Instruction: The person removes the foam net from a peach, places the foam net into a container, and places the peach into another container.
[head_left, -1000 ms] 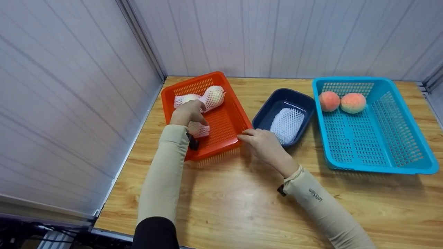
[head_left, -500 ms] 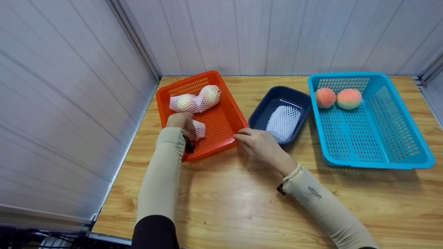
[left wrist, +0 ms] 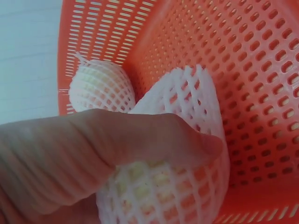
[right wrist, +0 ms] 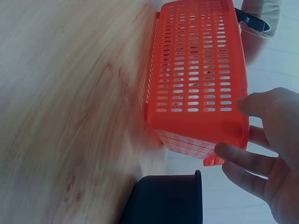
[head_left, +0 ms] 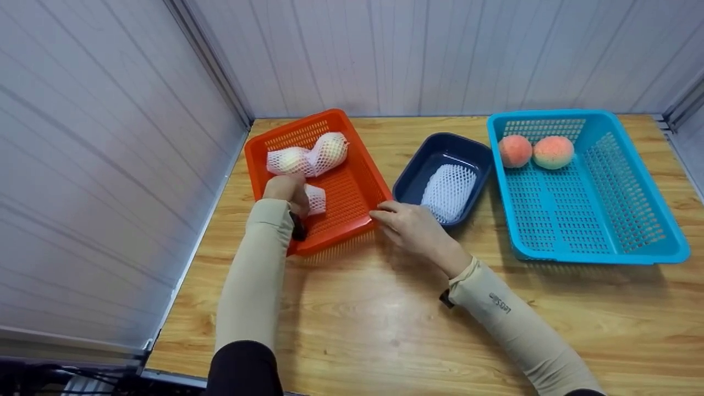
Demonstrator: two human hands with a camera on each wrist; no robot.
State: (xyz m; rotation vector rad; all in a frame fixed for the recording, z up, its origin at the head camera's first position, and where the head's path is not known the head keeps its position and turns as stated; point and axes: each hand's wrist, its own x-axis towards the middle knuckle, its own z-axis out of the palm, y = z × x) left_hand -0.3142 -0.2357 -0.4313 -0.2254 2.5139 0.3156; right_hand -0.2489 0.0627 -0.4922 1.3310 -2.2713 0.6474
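Note:
In the head view my left hand (head_left: 287, 193) is inside the red plastic basket (head_left: 352, 223), at its near left. It holds a peach in a white foam net (left wrist: 159, 193); in the left wrist view the thumb lies across the net, while the other fingers are mostly hidden. Farther back in the same basket lie two more netted fruits (head_left: 329, 152), side by side and touching. My right hand (head_left: 410, 228) grips the basket's near right corner, thumb on the rim and fingers around the outside, as the right wrist view shows.
Right of the red basket stands a dark blue tray (head_left: 410, 179) with an unfilled white foam net (head_left: 449, 192) in it. A larger turquoise basket (head_left: 594, 257) at the right holds two bare peaches (head_left: 553, 152). Panels wall the table (head_left: 374, 319) at back and left.
My left hand has come down toward the near left of the red basket, from above the netted fruits onto the nearest one. The right hand stays at the corner. The head view has shifted slightly.

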